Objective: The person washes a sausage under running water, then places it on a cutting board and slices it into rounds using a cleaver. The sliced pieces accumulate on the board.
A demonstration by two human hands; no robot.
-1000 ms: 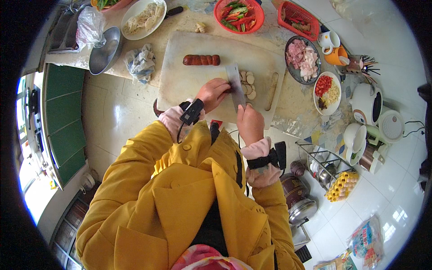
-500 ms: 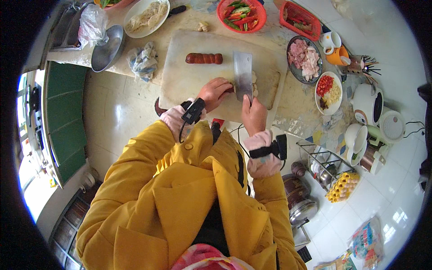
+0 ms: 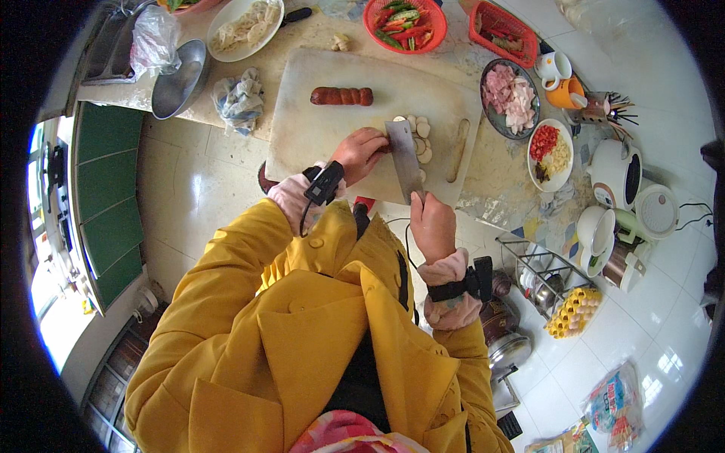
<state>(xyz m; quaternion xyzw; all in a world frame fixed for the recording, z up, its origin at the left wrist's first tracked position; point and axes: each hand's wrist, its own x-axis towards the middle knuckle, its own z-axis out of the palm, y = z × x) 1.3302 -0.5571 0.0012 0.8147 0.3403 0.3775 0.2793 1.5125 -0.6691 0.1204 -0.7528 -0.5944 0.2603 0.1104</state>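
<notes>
A whitish cutting board [image 3: 302, 124] lies on the counter before me. My right hand [image 3: 433, 230] is closed around the handle of a cleaver [image 3: 405, 157], its blade on edge beside my left fingertips. With curled fingers my left hand [image 3: 358, 157] presses a reddish-brown roll, mostly hidden beneath the hand; only a dark end [image 3: 387, 149] shows near the blade. Several pale round slices [image 3: 422, 141] lie to the blade's right. Farther up the board rests another whole reddish-brown roll [image 3: 341, 96], ridged like a sausage.
Beyond the board stand a red basket of cut peppers [image 3: 405, 26] and a plate of pale strips [image 3: 245, 30]. On the right are a plate of sliced meat [image 3: 511, 100] and a plate of chopped seasonings [image 3: 550, 155]. A crumpled cloth [image 3: 239, 102] and metal bowl [image 3: 181, 79] sit left.
My right hand has drawn the cleaver back toward me and turned the blade more on edge. More pale slices show beside it. My left hand has hardly moved.
</notes>
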